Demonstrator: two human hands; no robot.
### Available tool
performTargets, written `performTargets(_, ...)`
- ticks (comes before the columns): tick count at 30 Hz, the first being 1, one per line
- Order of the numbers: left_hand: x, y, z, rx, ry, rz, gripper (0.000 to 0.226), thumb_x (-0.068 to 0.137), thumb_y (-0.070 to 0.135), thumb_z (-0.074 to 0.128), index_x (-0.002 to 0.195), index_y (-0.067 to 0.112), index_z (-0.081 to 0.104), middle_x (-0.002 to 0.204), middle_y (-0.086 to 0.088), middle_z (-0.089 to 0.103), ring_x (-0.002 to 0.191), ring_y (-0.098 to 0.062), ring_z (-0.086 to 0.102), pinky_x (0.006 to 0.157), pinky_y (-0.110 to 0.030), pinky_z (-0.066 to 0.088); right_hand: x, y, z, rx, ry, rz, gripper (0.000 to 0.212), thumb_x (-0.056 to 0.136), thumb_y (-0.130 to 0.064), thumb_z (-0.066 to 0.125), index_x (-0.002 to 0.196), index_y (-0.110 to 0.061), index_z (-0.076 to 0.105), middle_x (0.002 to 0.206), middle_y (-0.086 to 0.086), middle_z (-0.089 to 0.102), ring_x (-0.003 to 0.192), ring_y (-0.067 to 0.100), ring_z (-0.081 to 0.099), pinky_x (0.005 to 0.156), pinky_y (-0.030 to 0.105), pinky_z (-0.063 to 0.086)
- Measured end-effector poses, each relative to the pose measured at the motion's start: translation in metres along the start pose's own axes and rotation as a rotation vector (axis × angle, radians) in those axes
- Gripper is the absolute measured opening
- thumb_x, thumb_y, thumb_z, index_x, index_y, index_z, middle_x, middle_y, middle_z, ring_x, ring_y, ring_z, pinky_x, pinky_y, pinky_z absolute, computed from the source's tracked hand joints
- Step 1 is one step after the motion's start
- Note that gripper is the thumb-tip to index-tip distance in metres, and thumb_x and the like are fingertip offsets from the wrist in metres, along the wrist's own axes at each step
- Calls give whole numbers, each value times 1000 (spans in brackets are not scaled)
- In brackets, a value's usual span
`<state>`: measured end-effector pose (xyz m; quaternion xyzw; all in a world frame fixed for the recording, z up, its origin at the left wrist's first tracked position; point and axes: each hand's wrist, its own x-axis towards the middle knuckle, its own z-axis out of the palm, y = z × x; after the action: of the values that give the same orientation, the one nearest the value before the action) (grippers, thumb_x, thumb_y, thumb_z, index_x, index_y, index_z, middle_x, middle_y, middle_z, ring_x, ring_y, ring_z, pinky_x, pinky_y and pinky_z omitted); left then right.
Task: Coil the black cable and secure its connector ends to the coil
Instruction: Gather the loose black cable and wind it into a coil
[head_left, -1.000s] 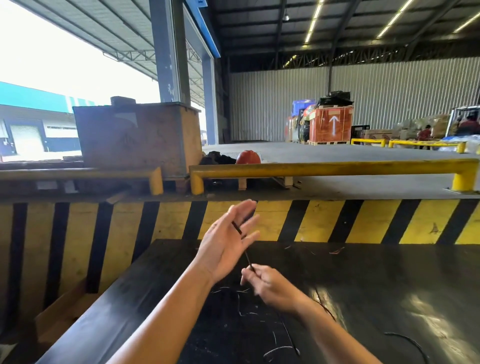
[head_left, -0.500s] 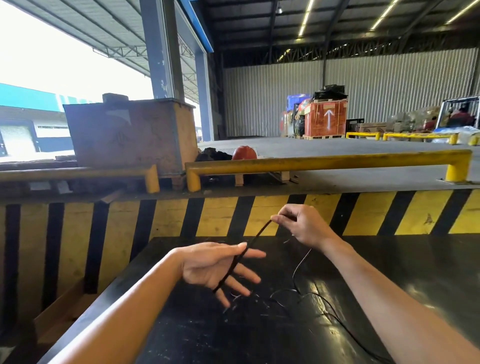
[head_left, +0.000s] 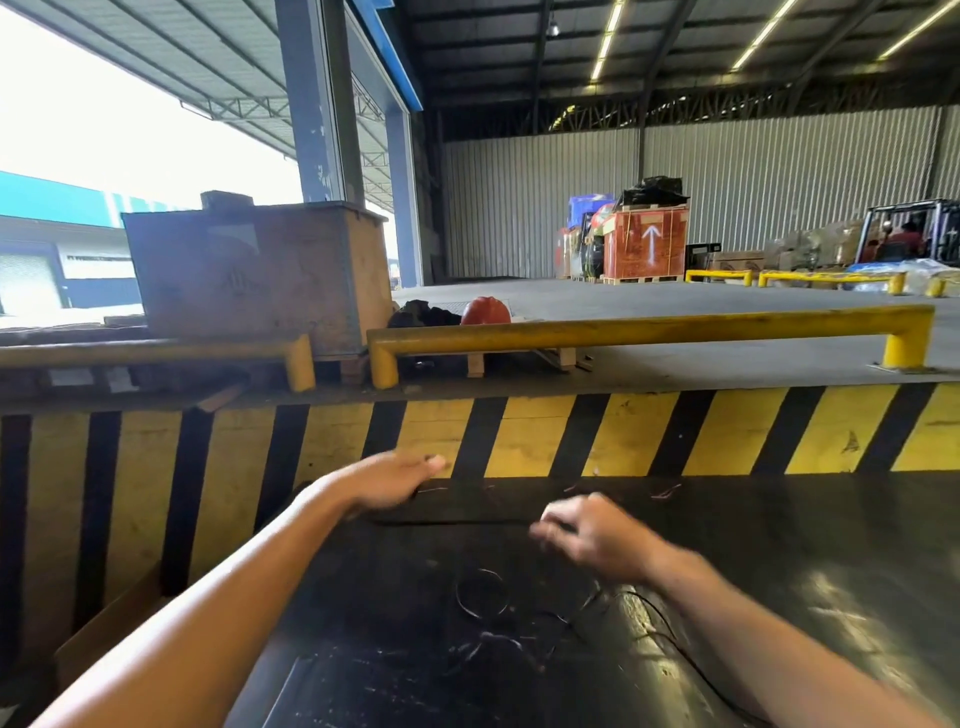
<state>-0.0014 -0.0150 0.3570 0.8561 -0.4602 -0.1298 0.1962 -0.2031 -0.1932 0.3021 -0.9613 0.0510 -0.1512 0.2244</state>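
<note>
The black cable (head_left: 452, 521) runs as a taut, dark line between my two hands, low over the black tabletop (head_left: 779, 545). My left hand (head_left: 395, 480) is palm down at the table's far edge with its fingers stretched right; the cable's end disappears under its heel. My right hand (head_left: 587, 535) is blurred, its fingers curled around the cable. From the right hand, slack cable trails across the table toward the lower right. A small loose loop (head_left: 480, 592) lies between my forearms. No connector ends are visible.
A yellow-and-black striped wall (head_left: 571, 436) rises right behind the table, topped by a yellow guard rail (head_left: 649, 332). Thin wire scraps (head_left: 665, 491) litter the tabletop. An open cardboard box (head_left: 104, 634) stands on the floor at the left.
Both hands have dropped toward the tabletop. My right hand came down from above the left and moved right, pulling the cable out level. My left hand turned palm down and moved further away.
</note>
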Motion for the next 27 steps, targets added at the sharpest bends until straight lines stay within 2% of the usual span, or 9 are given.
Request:
performTargets(3,-16,2,18,-342,-414,-151,62,86,67,40,137,32,48,118,-8,62,94,-20,64,83,-53,54,10,12,-51,28,211,-7,23,89,-38,60,76,-21,68,69,0,67,61,9,59,59,28,48)
performTargets(8,-28,48,22,-1110,-893,314,47,98,49,29,140,37,44,135,-11,59,116,-33,61,91,-57,49,11,16,-32,231,376,90,46,90,-52,39,74,-18,65,60,-1,58,56,4,54,61,32,45)
performTargets(10,-26,73,15,-1292,-779,450,49,97,48,30,141,34,44,136,-14,58,118,-36,59,95,-63,43,10,12,9,223,251,79,47,96,-44,36,89,-11,68,73,9,65,67,14,61,74,44,49)
performTargets(13,-16,92,4,-1403,-421,487,45,93,51,38,134,39,52,138,-11,57,119,-35,59,93,-66,41,-1,-6,73,177,38,55,41,98,-42,39,94,-13,67,73,1,63,61,2,51,75,34,48)
performTargets(16,-5,83,5,-951,5,420,35,86,61,38,116,64,54,129,10,57,115,-16,57,88,-45,53,-12,-17,83,218,-46,60,41,94,-50,40,90,-16,63,61,-12,53,54,-5,49,59,13,38)
performTargets(19,8,46,8,-434,211,304,31,89,65,30,116,73,44,120,12,59,112,-11,55,90,-29,41,-13,-15,44,155,-35,12,36,96,-46,41,85,-19,63,66,-9,58,59,-1,54,59,16,42)
performTargets(23,11,2,9,-165,126,158,39,97,55,26,131,54,45,147,9,47,129,-4,42,103,-24,27,-6,-1,-22,68,113,-5,22,94,-36,53,83,-22,66,76,2,69,69,15,65,65,36,56)
performTargets(25,2,3,16,-218,-24,97,34,95,58,30,119,59,54,125,17,63,101,8,53,99,-27,38,-1,4,-47,53,248,-34,21,90,-36,59,85,-18,67,76,7,70,69,21,65,66,42,57)
performTargets(27,-10,13,23,-424,-247,32,41,85,66,39,119,55,57,110,15,65,95,-4,60,85,-38,49,2,7,-60,93,456,-69,28,85,-45,60,86,-19,67,74,-1,68,67,13,62,63,35,55)
